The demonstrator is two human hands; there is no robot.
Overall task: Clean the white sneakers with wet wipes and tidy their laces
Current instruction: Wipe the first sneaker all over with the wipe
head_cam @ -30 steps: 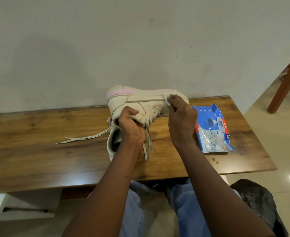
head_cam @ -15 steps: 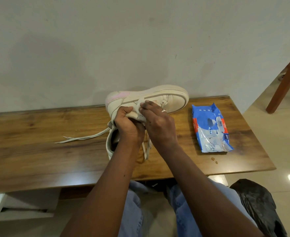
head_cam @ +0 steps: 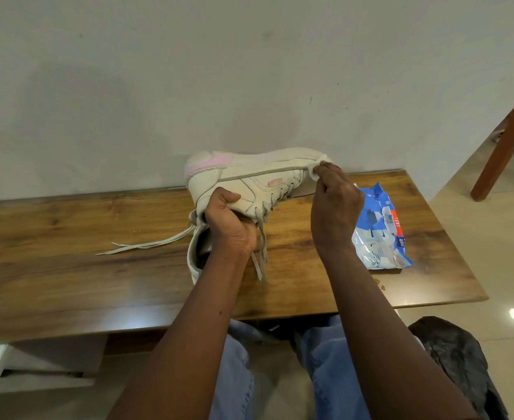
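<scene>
1. Sneaker (head_cam: 249,183) is held over the table (head_cam: 67,253), on its side, pink heel to the left, toe to the right.
2. Its collar is gripped by the left hand (head_cam: 230,225), fingers curled.
3. Wipe (head_cam: 316,171) is pinched by the right hand (head_cam: 334,213) and pressed on the toe edge.
4. 2nd sneaker (head_cam: 196,253) lies on the table under the left hand, laces (head_cam: 146,247) trailed left.
5. Wipes pack (head_cam: 379,231) lies just right of the right hand.
</scene>
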